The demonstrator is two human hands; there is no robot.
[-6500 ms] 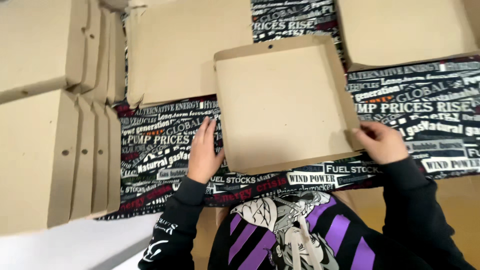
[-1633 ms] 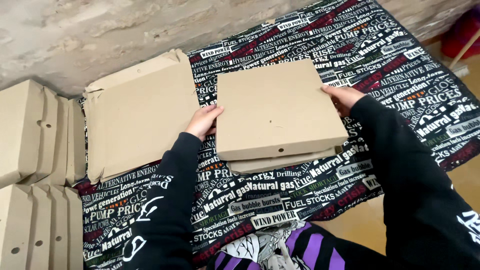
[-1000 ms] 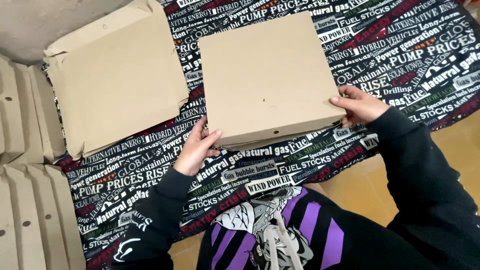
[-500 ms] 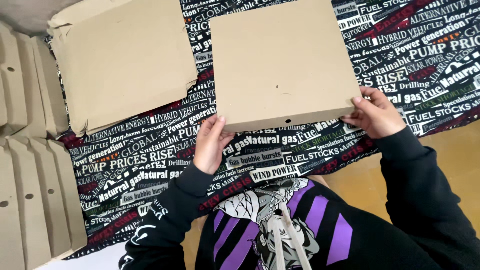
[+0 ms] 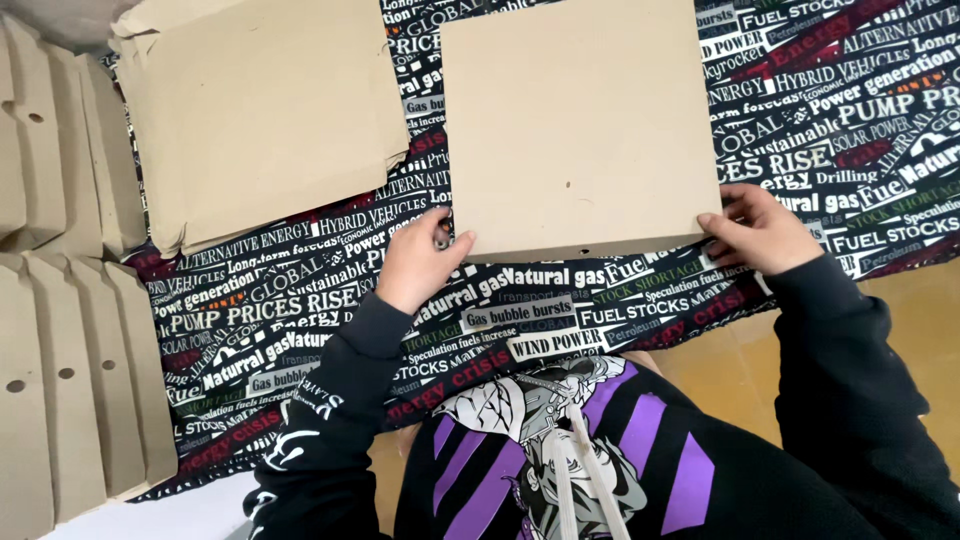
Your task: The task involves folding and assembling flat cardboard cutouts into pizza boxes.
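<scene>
**Occlusions and crops, head view**

I note the closed cardboard box [image 5: 580,125] runs off the top edge; its far side is unseen. My left hand [image 5: 415,265] hides the box's near-left corner; fingertips tucked, grip unclear. Right hand [image 5: 760,232] covers the near-right corner. Stacked folded boxes [image 5: 60,300] are cut by the left edge. Flat cardboard sheets [image 5: 260,110] overlap; count indeterminable.

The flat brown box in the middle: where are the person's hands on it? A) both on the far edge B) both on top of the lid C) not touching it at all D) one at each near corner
D: the left hand is at the near left corner of the closed cardboard box and the right hand is at its near right corner.
</scene>
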